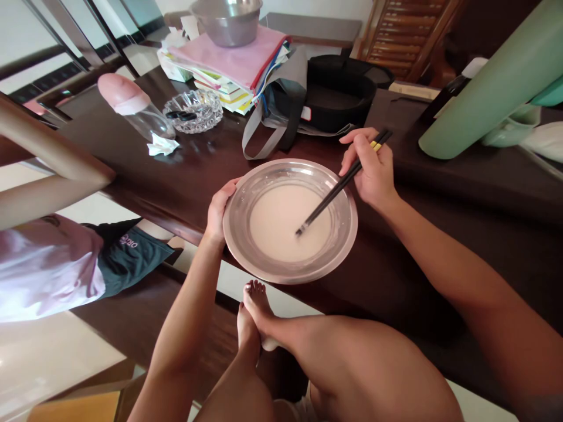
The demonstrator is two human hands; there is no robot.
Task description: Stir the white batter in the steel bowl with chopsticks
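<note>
A wide metal bowl (237, 234) stands at the near edge of the dark table, with a milky white liquid (281, 217) in it. My left hand (222, 208) grips the bowl's left rim; some of its fingers are hidden behind the rim. In my right hand (372, 167) is a pair of black chopsticks (336, 190) with yellow bands near the top. They slant down over the bowl's right side, and their tips dip into the liquid near its middle.
Behind the bowl are a black and grey bag (303, 99), a glass ashtray (206, 111), a pink-topped bottle (127, 99) and a crumpled tissue (162, 145). Another metal bowl (233, 23) sits on stacked books (229, 88). A green cylinder (484, 88) leans at right. Another person's arm (57, 164) rests at left.
</note>
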